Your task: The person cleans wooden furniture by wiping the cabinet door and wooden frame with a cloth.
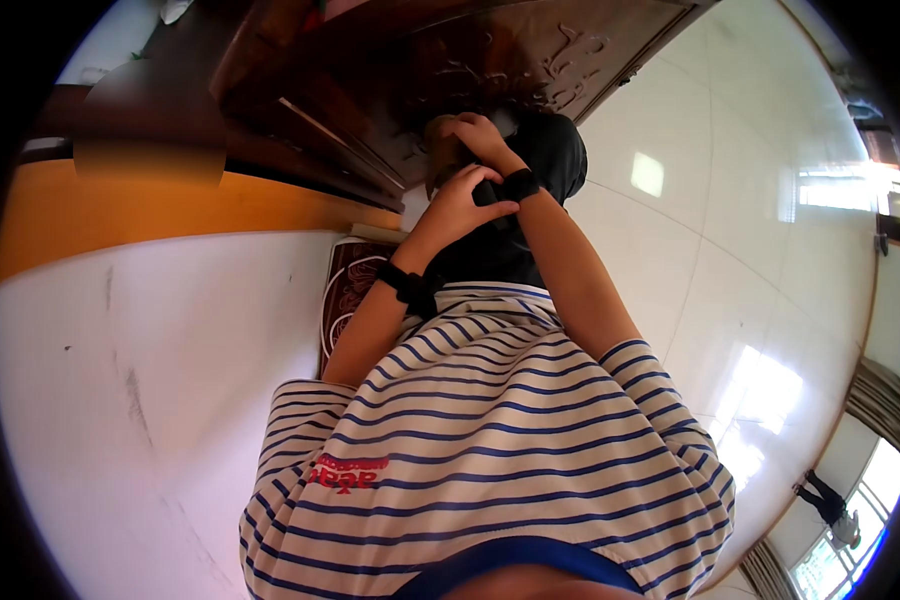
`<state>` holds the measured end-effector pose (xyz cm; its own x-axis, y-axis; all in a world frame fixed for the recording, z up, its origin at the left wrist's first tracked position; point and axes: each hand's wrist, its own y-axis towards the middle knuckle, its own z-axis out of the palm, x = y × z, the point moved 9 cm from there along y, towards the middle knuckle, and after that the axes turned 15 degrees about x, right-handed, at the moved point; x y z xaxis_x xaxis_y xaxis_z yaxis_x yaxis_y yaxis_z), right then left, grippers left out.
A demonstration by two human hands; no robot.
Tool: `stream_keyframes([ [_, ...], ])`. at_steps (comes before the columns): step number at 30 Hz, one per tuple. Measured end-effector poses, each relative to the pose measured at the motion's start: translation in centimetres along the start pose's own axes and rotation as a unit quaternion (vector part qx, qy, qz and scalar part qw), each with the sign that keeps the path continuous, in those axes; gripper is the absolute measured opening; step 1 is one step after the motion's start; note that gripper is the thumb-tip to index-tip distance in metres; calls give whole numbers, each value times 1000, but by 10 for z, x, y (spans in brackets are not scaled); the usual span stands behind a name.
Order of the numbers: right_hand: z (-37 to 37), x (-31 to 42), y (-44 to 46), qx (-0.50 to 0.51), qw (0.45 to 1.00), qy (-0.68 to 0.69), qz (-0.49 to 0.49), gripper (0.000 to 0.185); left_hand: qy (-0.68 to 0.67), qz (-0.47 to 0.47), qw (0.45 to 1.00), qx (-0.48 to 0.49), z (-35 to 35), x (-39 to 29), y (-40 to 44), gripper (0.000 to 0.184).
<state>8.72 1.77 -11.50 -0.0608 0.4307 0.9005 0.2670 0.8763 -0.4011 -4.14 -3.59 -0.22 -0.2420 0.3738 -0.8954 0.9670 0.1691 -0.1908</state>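
Note:
Both my hands are close together over my dark trousers (555,160), beside a carved dark wood panel. My right hand (480,138) reaches farther forward, its fingers curled over a small brownish object (443,145) whose kind I cannot make out. Just nearer to me, my left hand (460,205) is curved, thumb and index finger apart around something dark near my right wrist. Whether that dark shape is a separate thing or the trousers is unclear. Black bands circle my right wrist (520,184) and my left wrist (407,287).
Carved dark furniture (570,65) stands ahead, with an orange-brown wood edge (270,205) along the left. A white wall (170,340) is close on my left. A patterned brown cushion (355,280) lies by my left arm. Across the shiny tiled floor (660,250), a person (840,515) stands near a window.

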Motion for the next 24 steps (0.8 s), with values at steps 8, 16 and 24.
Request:
stream_keyframes([
  [8, 1, 3, -28, 40, 752, 655, -62, 35, 7, 74, 996, 45, 9, -10, 6, 47],
  [16, 5, -28, -12, -35, 831, 556, -11, 22, 12, 75, 996, 38, 4, -12, -3, 40],
  [24, 10, 13, -28, 47, 865, 485, -118, 18, -37, 23, 969, -244, -60, 29, -34, 42],
])
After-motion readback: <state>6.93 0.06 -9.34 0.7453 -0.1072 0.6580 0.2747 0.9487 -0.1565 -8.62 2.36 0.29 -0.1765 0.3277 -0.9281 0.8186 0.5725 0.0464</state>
